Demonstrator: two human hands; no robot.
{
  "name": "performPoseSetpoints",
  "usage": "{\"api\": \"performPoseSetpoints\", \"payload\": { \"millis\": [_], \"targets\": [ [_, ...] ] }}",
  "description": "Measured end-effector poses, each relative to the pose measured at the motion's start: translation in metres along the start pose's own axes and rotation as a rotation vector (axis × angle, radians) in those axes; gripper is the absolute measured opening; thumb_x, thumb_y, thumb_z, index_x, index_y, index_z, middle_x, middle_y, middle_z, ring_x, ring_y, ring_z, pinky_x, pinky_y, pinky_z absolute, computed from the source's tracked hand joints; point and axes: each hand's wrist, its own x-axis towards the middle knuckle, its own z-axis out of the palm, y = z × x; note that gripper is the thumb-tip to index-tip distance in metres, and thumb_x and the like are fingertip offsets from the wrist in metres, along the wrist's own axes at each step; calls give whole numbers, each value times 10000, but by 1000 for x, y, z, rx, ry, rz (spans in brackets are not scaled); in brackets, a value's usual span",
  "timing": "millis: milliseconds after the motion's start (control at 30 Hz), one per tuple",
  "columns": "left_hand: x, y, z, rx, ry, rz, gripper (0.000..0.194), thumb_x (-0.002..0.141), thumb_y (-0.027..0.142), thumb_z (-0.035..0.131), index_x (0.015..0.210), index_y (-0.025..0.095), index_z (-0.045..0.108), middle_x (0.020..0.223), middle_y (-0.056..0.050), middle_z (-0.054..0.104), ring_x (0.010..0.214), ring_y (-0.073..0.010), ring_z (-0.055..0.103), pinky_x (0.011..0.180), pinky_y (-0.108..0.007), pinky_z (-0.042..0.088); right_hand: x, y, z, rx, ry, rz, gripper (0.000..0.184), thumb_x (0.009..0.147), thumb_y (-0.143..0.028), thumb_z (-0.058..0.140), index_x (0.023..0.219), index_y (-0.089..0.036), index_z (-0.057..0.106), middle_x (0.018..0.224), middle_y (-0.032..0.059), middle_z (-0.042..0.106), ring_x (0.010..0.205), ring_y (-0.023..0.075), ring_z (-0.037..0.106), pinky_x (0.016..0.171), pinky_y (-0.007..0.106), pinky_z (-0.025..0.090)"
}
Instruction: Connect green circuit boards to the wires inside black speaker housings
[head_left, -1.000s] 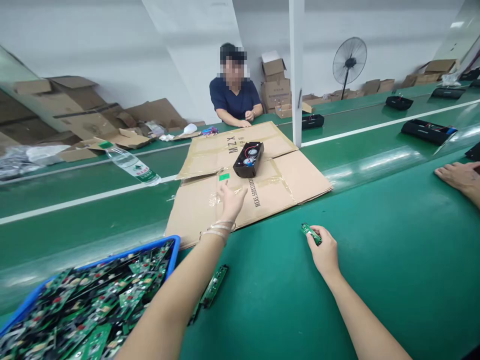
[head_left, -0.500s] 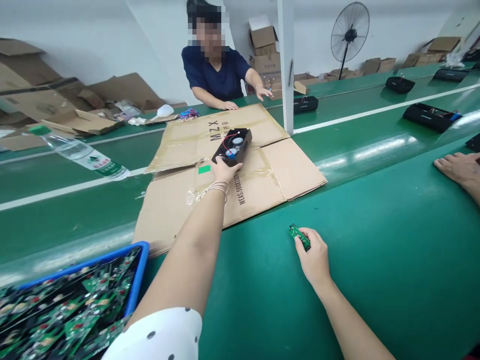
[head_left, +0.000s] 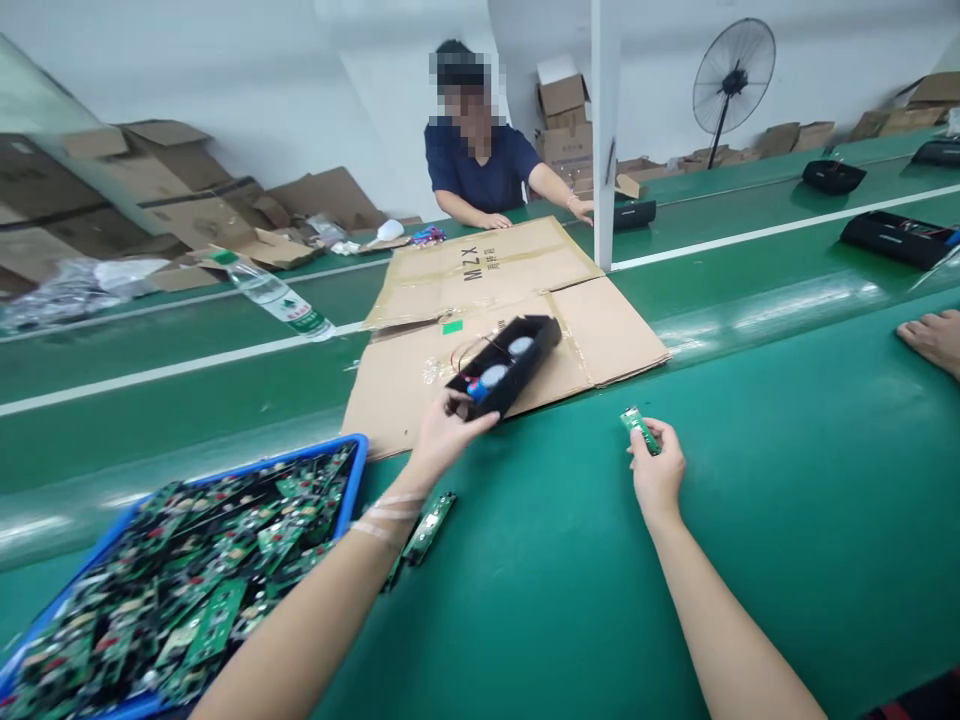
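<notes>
My left hand (head_left: 448, 432) grips the near end of a black speaker housing (head_left: 529, 375), thumb on one side and fingers on the other. The housing is tilted over the near part of a flattened cardboard sheet (head_left: 420, 390); inside it show two round speaker drivers, a blue part and thin wires. Off to the right, my right hand (head_left: 658, 465) pinches a small green circuit board (head_left: 640, 430) above the green work surface. Beside my left forearm, another circuit board (head_left: 431, 528) lies on the surface, with a further one partly hidden by the arm.
A blue bin (head_left: 358, 480) heaped with circuit boards stands at the left. Beyond it lies a water bottle (head_left: 277, 298). Across the belt sits a co-worker (head_left: 480, 170), one hand near a black housing (head_left: 634, 215) behind a white post (head_left: 604, 140). Another person's hand (head_left: 934, 338) rests at right.
My left hand has taken hold of the speaker housing and drawn it off its spot on the cardboard toward me. The co-worker's arm has reached out sideways. My right hand still holds its board.
</notes>
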Motion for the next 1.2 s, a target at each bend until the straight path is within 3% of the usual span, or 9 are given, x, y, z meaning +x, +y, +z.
{"api": "performPoseSetpoints", "payload": {
  "millis": [233,467,633,700,800,933,1067,1167,1200],
  "targets": [
    [-126,-13,-79,-41,-567,146,486,541,280,758,965,197,534,1336,-124,374,1263,-330,347,894,-376,463,20,5,-10,198,113,84,409,683,-437,647,945,-139,547,859,30,569,507,75,533,390,176,397],
    [-148,-14,-82,-208,-839,182,582,599,134,695,1130,219,474,1496,-115,111,1343,-309,234,1023,-420,359,26,1,-17,304,-27,112,487,540,-429,742,892,-129,589,850,29,563,499,70,525,336,158,346],
    [-140,-25,-104,-309,-926,81,841,711,121,612,1414,316,195,1515,-59,142,1361,-250,221,1089,-433,279,8,-49,-39,379,-193,52,425,549,-354,775,883,-140,622,717,-10,540,498,71,498,361,168,355],
    [-136,-17,-124,-302,-854,107,644,793,177,572,1374,317,330,1471,-42,286,1320,-244,319,1096,-423,276,-17,-80,-46,443,-272,-11,368,614,-322,758,912,-163,612,695,-23,533,495,68,493,374,169,364],
    [-140,13,-137,-542,-540,227,505,828,301,585,1312,314,442,1394,-55,419,1221,-259,454,1023,-393,390,-71,-127,-39,441,-445,-144,281,711,-258,710,953,-201,581,769,-19,577,459,57,497,369,170,384],
    [-161,55,-108,-1033,-539,184,634,722,471,679,1290,292,463,1363,-84,458,1192,-297,475,899,-375,496,-137,-171,-6,253,-801,-321,140,782,-203,648,908,-197,587,757,-14,616,543,91,569,514,207,500],
    [-168,63,-91,-1193,-450,-95,200,840,365,569,945,201,610,1108,-77,640,1003,-248,612,785,-364,548,-150,-177,-5,-34,-806,-696,279,906,-134,431,1125,-231,574,1148,54,562,1079,173,525,942,329,443],
    [-157,53,-104,-1190,-425,-163,213,836,386,564,881,178,566,1022,-78,664,917,-257,646,696,-393,573,-141,-160,-30,-228,-660,-671,313,923,-149,387,1164,-253,559,1111,65,546,981,169,558,827,300,487],
    [-152,49,-110,-1178,-407,-185,218,839,390,554,883,176,554,993,-75,668,914,-260,647,678,-393,577,-139,-153,-37,-296,-734,-615,294,914,-162,420,1150,-261,565,1045,55,567,875,159,578,732,276,502]
  ]
}}
